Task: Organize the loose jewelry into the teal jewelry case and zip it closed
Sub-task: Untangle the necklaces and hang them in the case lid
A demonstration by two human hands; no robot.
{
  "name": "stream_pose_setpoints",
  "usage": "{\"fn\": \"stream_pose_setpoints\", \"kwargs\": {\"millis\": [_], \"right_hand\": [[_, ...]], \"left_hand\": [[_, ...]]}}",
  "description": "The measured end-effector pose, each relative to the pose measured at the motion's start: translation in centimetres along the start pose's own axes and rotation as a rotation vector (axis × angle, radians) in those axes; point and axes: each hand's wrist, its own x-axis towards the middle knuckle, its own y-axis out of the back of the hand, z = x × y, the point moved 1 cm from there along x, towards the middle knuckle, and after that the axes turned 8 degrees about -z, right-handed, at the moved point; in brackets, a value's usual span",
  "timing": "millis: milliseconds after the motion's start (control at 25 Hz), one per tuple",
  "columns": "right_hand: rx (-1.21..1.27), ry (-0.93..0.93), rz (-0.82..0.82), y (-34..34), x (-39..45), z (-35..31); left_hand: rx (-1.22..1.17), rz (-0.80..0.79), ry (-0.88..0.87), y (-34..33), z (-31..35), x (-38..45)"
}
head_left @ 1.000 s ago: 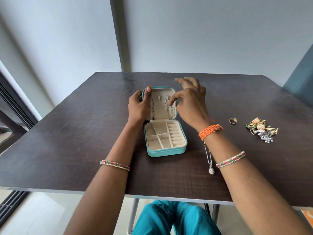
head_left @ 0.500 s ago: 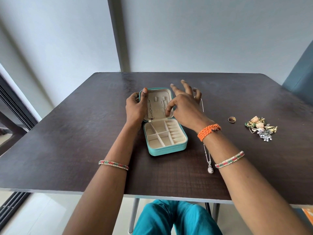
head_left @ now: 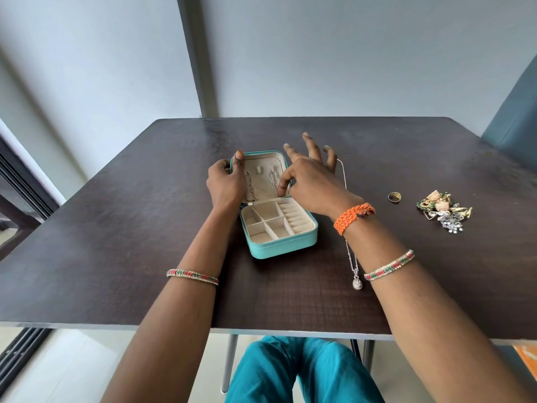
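Observation:
The teal jewelry case [head_left: 283, 248] lies open in the middle of the table, its cream compartments holding nothing I can see. My left hand [head_left: 226, 186] grips the left edge of the raised lid [head_left: 261, 162], thumb on the rim. Two chains hang inside the lid. My right hand [head_left: 312, 178] pinches the right chain [head_left: 273, 181] low in the lid with thumb and index finger, the other fingers spread. A silver pendant necklace [head_left: 356, 282] lies under my right forearm. A gold ring [head_left: 394, 196] and a heap of earrings [head_left: 441, 211] sit to the right.
The dark wooden table [head_left: 116, 228] ends in a front edge close to my lap. A wall with a grey post stands behind it. A blue chair back [head_left: 514, 117] shows at the far right.
My right hand has slid from the top of the lid down to its lower right part, and its fingers have spread. My left hand keeps holding the lid.

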Motion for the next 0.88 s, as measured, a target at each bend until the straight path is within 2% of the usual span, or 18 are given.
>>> {"fn": "stream_pose_setpoints", "kwargs": {"millis": [120,240,360,440,480,600,880], "right_hand": [[0.013,0.016,0.016,0.0,0.2,0.1],[0.086,0.001,0.271,0.9,-0.1,0.6],[0.275,-0.182,0.508,2.3,-0.3,3.2],[0.429,-0.345,0.577,1.8,0.3,6.2],[0.487,-0.421,0.561,1.2,0.8,7.8],[0.528,-0.562,0.382,-1.2,2.5,10.9],[0.441,-0.503,0.322,-1.3,5.4,12.4]], "left_hand": [[0.017,0.008,0.004,0.1,0.2,-0.1],[0.064,-0.04,-0.024,0.4,0.2,-0.1],[0.13,-0.076,-0.058,0.6,0.4,-0.3],[0.205,-0.113,-0.084,0.6,0.7,-0.6],[0.254,-0.137,-0.1,0.6,0.9,-0.7],[0.367,-0.174,-0.104,0.3,1.1,-1.1],[0.507,-0.156,-0.158,0.1,1.2,-1.0]]}}
